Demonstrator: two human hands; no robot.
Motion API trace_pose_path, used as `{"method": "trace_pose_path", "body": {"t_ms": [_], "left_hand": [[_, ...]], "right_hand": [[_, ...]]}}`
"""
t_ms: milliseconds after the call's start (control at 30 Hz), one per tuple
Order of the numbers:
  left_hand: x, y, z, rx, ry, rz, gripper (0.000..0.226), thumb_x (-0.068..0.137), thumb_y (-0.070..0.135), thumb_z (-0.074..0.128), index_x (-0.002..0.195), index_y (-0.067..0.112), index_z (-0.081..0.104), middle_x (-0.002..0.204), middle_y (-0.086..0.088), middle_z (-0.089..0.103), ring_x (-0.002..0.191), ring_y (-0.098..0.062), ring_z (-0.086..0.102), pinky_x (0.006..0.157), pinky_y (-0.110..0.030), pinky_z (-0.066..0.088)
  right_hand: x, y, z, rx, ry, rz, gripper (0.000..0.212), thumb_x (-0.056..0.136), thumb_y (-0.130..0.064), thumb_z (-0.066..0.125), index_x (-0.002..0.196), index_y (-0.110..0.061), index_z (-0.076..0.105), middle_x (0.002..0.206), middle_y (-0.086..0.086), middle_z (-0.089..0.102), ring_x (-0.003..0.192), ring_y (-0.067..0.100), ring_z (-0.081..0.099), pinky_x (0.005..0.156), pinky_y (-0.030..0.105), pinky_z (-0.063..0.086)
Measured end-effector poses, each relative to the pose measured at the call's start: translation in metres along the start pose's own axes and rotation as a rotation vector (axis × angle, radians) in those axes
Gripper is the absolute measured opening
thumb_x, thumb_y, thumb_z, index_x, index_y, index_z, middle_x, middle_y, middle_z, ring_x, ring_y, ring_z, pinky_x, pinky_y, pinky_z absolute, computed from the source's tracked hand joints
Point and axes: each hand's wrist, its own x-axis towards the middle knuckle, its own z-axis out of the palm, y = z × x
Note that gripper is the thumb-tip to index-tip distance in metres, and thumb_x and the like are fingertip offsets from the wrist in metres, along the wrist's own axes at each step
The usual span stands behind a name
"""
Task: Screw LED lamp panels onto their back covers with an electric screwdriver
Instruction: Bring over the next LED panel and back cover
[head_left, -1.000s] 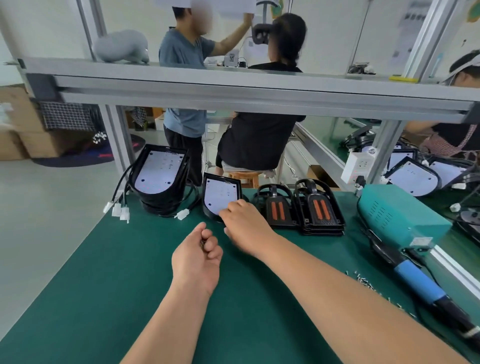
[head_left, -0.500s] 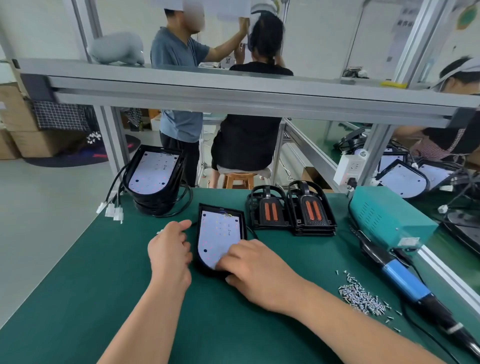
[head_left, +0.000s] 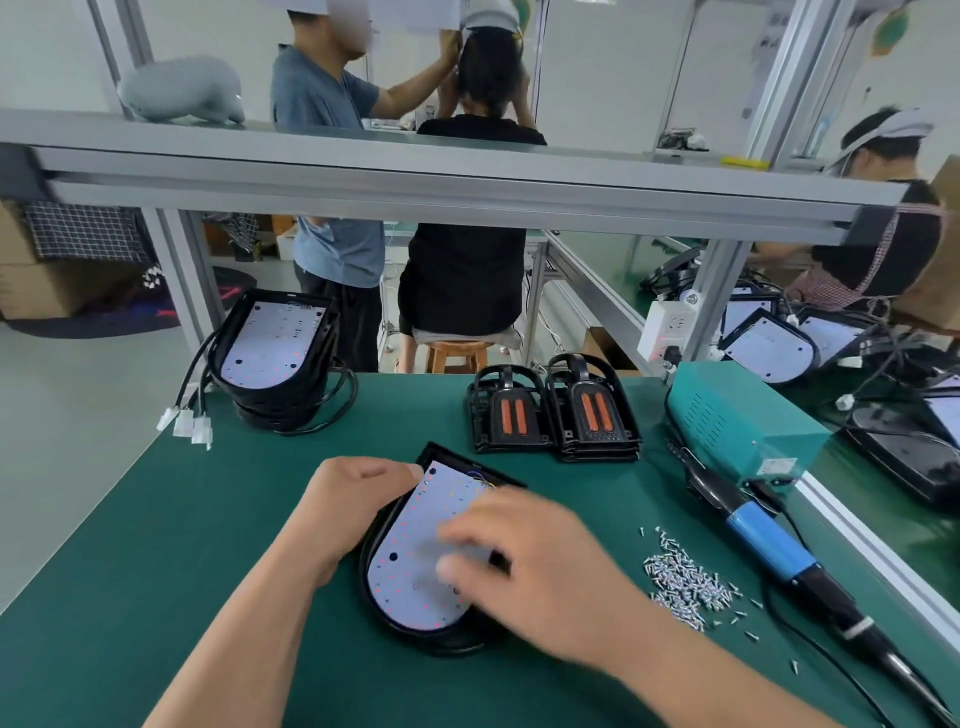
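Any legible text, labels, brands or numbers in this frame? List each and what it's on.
No text here can be read.
Sticker on teal box: too small.
Print on LED panel: blurred.
Marks on white power strip: too small.
Wall sheet at the back: blurred.

Both our bare forearms reach forward and converge ahead of us. Our left hand (head_left: 353, 512) is curled, its fingers bent round the left rim of the lamp (head_left: 410, 577) and its thumb up near the top edge. Our right hand (head_left: 535, 564) hovers palm down, fingers loosely stretched leftward. They are blurred, so we cannot tell whether they touch anything.
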Motion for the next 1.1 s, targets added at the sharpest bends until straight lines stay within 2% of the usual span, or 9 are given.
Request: {"method": "trace_pose_path", "body": {"t_ms": [67, 133, 233, 333, 600, 733, 867, 1000, 1100], "left_hand": [[-0.002, 0.004, 0.005, 0.021, -0.042, 0.021, 0.034, 0.086, 0.049, 0.082, 0.089, 0.015, 0.084, 0.093, -0.002, 0.082, 0.086, -0.019, 0.078, 0.084, -0.039, 0.060], [-0.003, 0.006, 0.011, 0.048, -0.077, 0.027, 0.048, 0.083, 0.062, 0.077, 0.080, 0.014, 0.081, 0.087, 0.003, 0.079, 0.072, -0.016, 0.071, 0.076, -0.031, 0.052], [-0.003, 0.004, 0.015, 0.074, -0.146, 0.008, 0.080, 0.082, 0.074, 0.074, 0.086, -0.005, 0.068, 0.081, -0.010, 0.067, 0.072, -0.018, 0.055, 0.075, -0.035, 0.047], [-0.006, 0.007, 0.011, 0.089, -0.207, 0.019, 0.061, 0.075, 0.069, 0.078, 0.087, 0.009, 0.079, 0.092, -0.010, 0.078, 0.078, -0.019, 0.064, 0.082, -0.039, 0.052], [-0.002, 0.005, -0.013, 0.158, -0.287, -0.033, 0.035, 0.063, 0.046, 0.088, 0.092, 0.027, 0.080, 0.065, 0.004, 0.035, 0.064, -0.015, 0.034, 0.055, -0.025, 0.027], [-0.002, 0.002, -0.008, 0.187, -0.283, 0.015, 0.022, 0.077, 0.039, 0.085, 0.098, 0.032, 0.084, 0.068, 0.016, 0.065, 0.063, -0.004, 0.058, 0.063, -0.014, 0.041], [-0.001, 0.003, 0.006, 0.258, -0.303, 0.060, 0.015, 0.096, 0.028, 0.078, 0.109, 0.033, 0.083, 0.105, 0.018, 0.080, 0.103, 0.001, 0.073, 0.096, -0.023, 0.053], [-0.002, 0.004, 0.023, 0.250, -0.299, 0.103, 0.013, 0.097, 0.026, 0.077, 0.104, 0.034, 0.084, 0.105, 0.019, 0.080, 0.104, 0.003, 0.072, 0.096, -0.023, 0.053], [-0.003, 0.006, 0.026, 0.255, -0.272, 0.123, 0.007, 0.095, 0.035, 0.078, 0.095, 0.038, 0.084, 0.100, 0.016, 0.080, 0.099, 0.001, 0.074, 0.091, -0.023, 0.057]], "right_hand": [[0.008, 0.025, -0.021, 0.009, 0.202, 0.202, 0.022, 0.097, -0.043, 0.063, 0.109, -0.029, 0.076, 0.098, -0.015, 0.068, 0.092, 0.002, 0.062, 0.084, 0.028, 0.050], [0.018, 0.060, -0.041, -0.061, 0.302, 0.379, 0.017, 0.098, -0.037, 0.066, 0.112, -0.032, 0.074, 0.098, -0.018, 0.069, 0.088, -0.002, 0.063, 0.081, 0.024, 0.051], [0.030, 0.112, -0.062, -0.236, 0.272, 0.560, 0.020, 0.100, -0.037, 0.062, 0.116, -0.027, 0.069, 0.103, -0.010, 0.070, 0.090, 0.010, 0.064, 0.083, 0.038, 0.057], [0.038, 0.148, -0.068, -0.399, 0.190, 0.680, 0.037, 0.101, -0.046, 0.059, 0.127, -0.019, 0.064, 0.118, 0.006, 0.066, 0.106, 0.028, 0.064, 0.084, 0.045, 0.058], [0.051, 0.171, -0.062, -0.647, 0.056, 0.646, 0.065, 0.093, -0.077, 0.053, 0.111, -0.015, 0.052, 0.102, 0.007, 0.059, 0.090, 0.032, 0.063, 0.062, 0.037, 0.044], [0.057, 0.169, -0.059, -0.665, 0.039, 0.656, 0.060, 0.092, -0.075, 0.054, 0.102, -0.017, 0.043, 0.089, 0.003, 0.056, 0.075, 0.029, 0.055, 0.053, 0.035, 0.036], [0.058, 0.169, -0.061, -0.600, 0.050, 0.685, 0.045, 0.089, -0.057, 0.061, 0.101, -0.017, 0.047, 0.083, 0.001, 0.060, 0.077, 0.030, 0.058, 0.058, 0.036, 0.040], [0.052, 0.171, -0.068, -0.431, 0.110, 0.728, 0.040, 0.083, -0.051, 0.064, 0.103, -0.020, 0.051, 0.079, -0.003, 0.060, 0.075, 0.026, 0.062, 0.056, 0.033, 0.039], [0.042, 0.171, -0.073, -0.247, 0.187, 0.740, 0.057, 0.085, -0.047, 0.070, 0.133, -0.020, 0.055, 0.094, -0.003, 0.066, 0.084, 0.025, 0.064, 0.071, 0.037, 0.051]]}}
